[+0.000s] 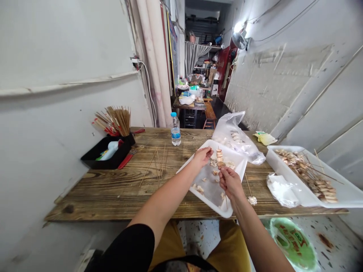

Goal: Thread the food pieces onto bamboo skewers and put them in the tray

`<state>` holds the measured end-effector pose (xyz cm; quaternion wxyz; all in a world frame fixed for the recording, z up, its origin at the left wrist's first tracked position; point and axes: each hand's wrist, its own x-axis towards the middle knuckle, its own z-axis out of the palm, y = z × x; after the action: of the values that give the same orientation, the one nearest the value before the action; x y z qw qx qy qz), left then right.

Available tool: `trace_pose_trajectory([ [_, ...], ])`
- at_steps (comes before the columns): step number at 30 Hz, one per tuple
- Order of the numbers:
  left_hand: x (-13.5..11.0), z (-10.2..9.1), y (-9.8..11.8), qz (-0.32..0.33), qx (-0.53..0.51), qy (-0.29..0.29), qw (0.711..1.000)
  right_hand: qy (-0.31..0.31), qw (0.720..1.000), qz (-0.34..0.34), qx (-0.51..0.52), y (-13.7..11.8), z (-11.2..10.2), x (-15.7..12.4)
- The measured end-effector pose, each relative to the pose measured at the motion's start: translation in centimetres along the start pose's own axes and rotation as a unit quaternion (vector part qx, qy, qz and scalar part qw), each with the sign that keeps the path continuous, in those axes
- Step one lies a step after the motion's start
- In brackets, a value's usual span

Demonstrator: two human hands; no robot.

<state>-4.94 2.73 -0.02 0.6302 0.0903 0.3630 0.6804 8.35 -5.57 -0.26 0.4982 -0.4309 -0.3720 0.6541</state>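
Observation:
My right hand [230,182] is closed round a thin bamboo skewer [220,158] that carries a few pale food pieces and points up and away. My left hand [202,155] hovers beside the skewer's top, fingers curled in a pinch near a food piece; what it holds is too small to name. Both hands are over a white tray [209,189] with scattered food pieces. Loose bare skewers [158,163] lie on the wooden table [113,189] to the left.
A second white tray [347,194] of finished skewers sits at right. A plastic bag [235,136] of food lies behind the near tray. A water bottle [176,129] stands mid-table, a black bin [109,153] with sticks at left. A person sits far down the corridor.

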Motion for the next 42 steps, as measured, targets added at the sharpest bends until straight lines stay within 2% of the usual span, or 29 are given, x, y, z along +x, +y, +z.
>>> trace_pose_trajectory([
  [4,0.3,0.1,0.1,-0.001,-0.016,-0.021,1.0,-0.012,1.0,-0.001,-0.019,0.3,0.1,0.0],
  [8,0.2,0.0,0.0,0.024,-0.007,-0.034,0.999,0.005,0.999,-0.036,-0.03,0.5,0.4,0.0],
  [11,0.5,-0.1,-0.3,0.017,-0.004,-0.04,0.999,0.011,0.998,-0.052,-0.031,0.5,0.6,0.1],
  [23,0.3,-0.5,0.6,-0.01,0.022,-0.091,0.996,-0.01,0.999,-0.009,-0.041,0.3,0.2,-0.2],
  [32,0.3,-0.2,1.1,-0.024,0.037,-0.095,0.995,-0.032,0.997,0.004,-0.072,0.7,0.3,0.1],
  [42,0.6,-0.1,1.0,0.014,0.016,-0.078,0.997,-0.038,0.996,0.007,-0.086,0.9,0.2,0.3],
])
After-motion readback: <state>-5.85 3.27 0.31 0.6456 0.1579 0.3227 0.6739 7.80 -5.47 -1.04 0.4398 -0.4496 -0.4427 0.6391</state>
